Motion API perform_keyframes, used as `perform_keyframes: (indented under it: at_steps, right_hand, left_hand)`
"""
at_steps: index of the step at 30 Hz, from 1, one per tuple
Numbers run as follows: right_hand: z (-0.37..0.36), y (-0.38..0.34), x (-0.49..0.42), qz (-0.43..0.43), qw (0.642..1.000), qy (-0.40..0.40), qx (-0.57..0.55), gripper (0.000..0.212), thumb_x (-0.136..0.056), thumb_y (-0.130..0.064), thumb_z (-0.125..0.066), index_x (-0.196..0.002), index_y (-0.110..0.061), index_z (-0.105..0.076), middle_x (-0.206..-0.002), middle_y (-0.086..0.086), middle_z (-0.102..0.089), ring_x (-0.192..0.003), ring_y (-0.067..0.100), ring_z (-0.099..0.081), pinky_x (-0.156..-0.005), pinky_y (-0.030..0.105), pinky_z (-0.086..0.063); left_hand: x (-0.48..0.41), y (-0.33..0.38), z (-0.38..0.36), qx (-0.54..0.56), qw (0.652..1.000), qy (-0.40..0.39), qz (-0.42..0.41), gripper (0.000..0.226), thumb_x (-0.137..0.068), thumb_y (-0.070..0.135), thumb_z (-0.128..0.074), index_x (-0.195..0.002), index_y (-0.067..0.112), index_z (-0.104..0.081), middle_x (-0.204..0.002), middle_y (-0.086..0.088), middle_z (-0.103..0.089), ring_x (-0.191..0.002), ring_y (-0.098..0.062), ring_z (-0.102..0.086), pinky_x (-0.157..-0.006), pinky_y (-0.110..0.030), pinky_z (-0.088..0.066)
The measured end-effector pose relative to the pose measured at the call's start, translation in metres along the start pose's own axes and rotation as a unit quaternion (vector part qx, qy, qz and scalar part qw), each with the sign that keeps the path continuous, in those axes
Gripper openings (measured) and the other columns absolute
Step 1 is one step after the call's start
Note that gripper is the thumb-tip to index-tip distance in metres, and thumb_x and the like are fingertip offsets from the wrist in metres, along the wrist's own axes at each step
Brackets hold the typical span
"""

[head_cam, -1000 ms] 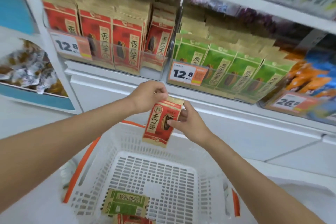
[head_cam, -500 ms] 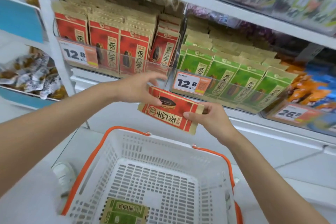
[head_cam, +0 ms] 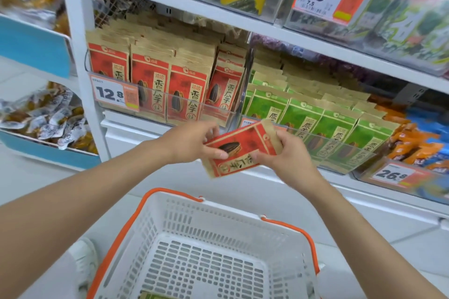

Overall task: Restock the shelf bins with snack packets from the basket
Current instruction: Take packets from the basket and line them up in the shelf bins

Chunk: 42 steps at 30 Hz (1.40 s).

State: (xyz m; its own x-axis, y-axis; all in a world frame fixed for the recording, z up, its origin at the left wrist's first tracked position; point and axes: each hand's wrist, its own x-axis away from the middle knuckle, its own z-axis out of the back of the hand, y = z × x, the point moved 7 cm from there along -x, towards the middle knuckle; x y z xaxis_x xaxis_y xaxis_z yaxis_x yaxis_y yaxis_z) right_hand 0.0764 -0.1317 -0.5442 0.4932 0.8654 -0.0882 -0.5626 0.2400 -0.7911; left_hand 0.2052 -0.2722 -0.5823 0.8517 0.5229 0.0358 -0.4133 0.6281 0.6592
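— Where is the red and kraft-paper snack packet (head_cam: 243,150) being held?
— It is hanging in the air, turned sideways and tilted. It is just in front of the shelf's front edge, where the clear plastic shelf bin (head_cam: 213,114) of matching red packets is meeting the neighbouring row of green packets (head_cam: 315,128). It is hovering above the far rim of the white slotted plastic basket (head_cam: 218,216) with orange handles.
— What are the hands doing?
— Both are gripping it. The left hand (head_cam: 192,143) is pinching the packet's left end, with the thumb lying on the printed face beside the seed picture and the fingers curling behind. The right hand (head_cam: 289,160) is holding the kraft-paper end, thumb on the front and fingers wrapping the back.
— Is anything lying in the basket?
— 1 green-edged packet (head_cam: 155,295) is showing as a sliver at the basket's near edge.
— And the bin?
— It is carrying 4 rows of upright red packets. A white and orange price tag (head_cam: 114,94) reading 12.8 is hanging at its left front corner.
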Motion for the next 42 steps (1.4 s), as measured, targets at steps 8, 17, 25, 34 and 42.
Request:
perform_keyframes:
  at_steps: [8,17,25,34,42]
  right_hand:
    - [0.062,-0.115,-0.050,0.156,0.970,0.150,0.112,0.015,-0.084,-0.019,-0.073,-0.078,-0.028,-0.062,-0.068,-0.017,-0.062,-0.057,-0.007,-0.056,-0.055,0.013,-0.040]
    - [-0.009,-0.112,-0.126,0.140,0.927,0.032,0.347,0.016,-0.082,-0.019,-0.069,-0.076,-0.017,-0.054,-0.072,-0.003,-0.059,-0.074,0.022,-0.059,-0.057,0.029,-0.039]
    - [-0.034,-0.096,-0.191,0.058,0.862,-0.055,0.500,0.037,-0.077,-0.030,-0.079,-0.096,-0.012,-0.053,-0.094,0.005,-0.060,-0.083,0.024,-0.055,-0.070,0.032,-0.044]
    - [-0.054,-0.076,-0.219,0.034,0.842,-0.140,0.520,0.077,-0.068,-0.053,-0.081,-0.125,-0.012,-0.051,-0.121,0.004,-0.058,-0.105,0.025,-0.055,-0.090,0.036,-0.044]
    - [-0.044,-0.090,-0.227,0.094,0.837,-0.050,0.537,0.068,-0.071,-0.044,-0.082,-0.122,-0.012,-0.050,-0.112,0.006,-0.058,-0.092,0.025,-0.056,-0.070,0.030,-0.043]
  left_hand:
    - [-0.005,0.014,0.087,-0.275,0.880,0.379,-0.076,0.052,-0.100,0.040,-0.039,-0.148,0.020,-0.033,-0.157,-0.003,-0.029,-0.145,-0.022,-0.023,-0.113,-0.046,-0.023]
    - [-0.015,-0.012,0.083,-0.312,0.886,0.342,-0.009,0.056,-0.100,0.044,-0.032,-0.151,0.022,-0.027,-0.158,-0.003,-0.027,-0.149,-0.021,-0.014,-0.116,-0.056,-0.017]
    - [-0.023,-0.017,0.078,-0.331,0.879,0.343,-0.010,0.060,-0.098,0.043,-0.039,-0.151,0.020,-0.026,-0.157,-0.006,-0.028,-0.148,-0.024,-0.016,-0.112,-0.058,-0.023]
    - [-0.023,-0.024,0.076,-0.375,0.853,0.361,-0.028,0.063,-0.097,0.044,-0.033,-0.153,0.018,-0.020,-0.158,-0.009,-0.027,-0.148,-0.026,-0.018,-0.111,-0.058,-0.023]
    - [-0.025,-0.024,0.074,-0.373,0.854,0.361,-0.025,0.065,-0.096,0.043,-0.032,-0.154,0.018,-0.018,-0.158,-0.009,-0.024,-0.149,-0.027,-0.015,-0.112,-0.059,-0.021]
